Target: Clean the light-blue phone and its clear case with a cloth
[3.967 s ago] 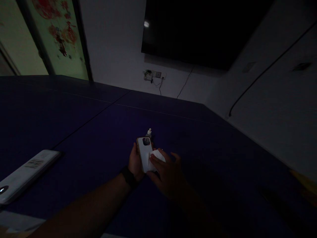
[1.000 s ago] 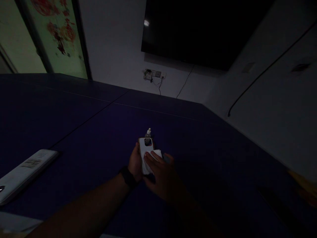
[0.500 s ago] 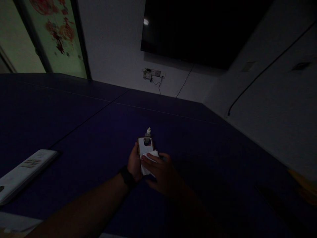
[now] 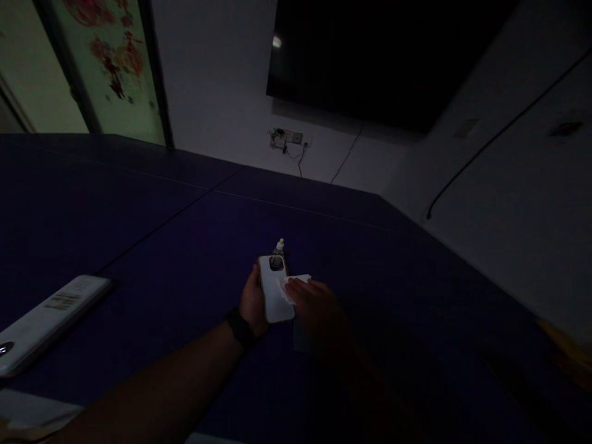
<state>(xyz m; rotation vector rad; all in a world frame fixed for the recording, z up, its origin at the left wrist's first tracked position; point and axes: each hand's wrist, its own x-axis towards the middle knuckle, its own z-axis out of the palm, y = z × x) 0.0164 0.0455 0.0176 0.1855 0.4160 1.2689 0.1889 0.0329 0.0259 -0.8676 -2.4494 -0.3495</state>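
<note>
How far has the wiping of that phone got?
Mid-wipe, it seems. The left hand holds the phone back side up, and the right hand presses a white wipe against its right edge. A small bottle stands capped behind. Too dark to judge cleanliness; the front isn't visible.

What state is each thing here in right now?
Phone: back up, held by the left hand.
Cloth: crumpled, pressed on the phone by the right hand.
Bottle: upright on the table, capped.
Remote: lying flat.
TV: dark.
</note>
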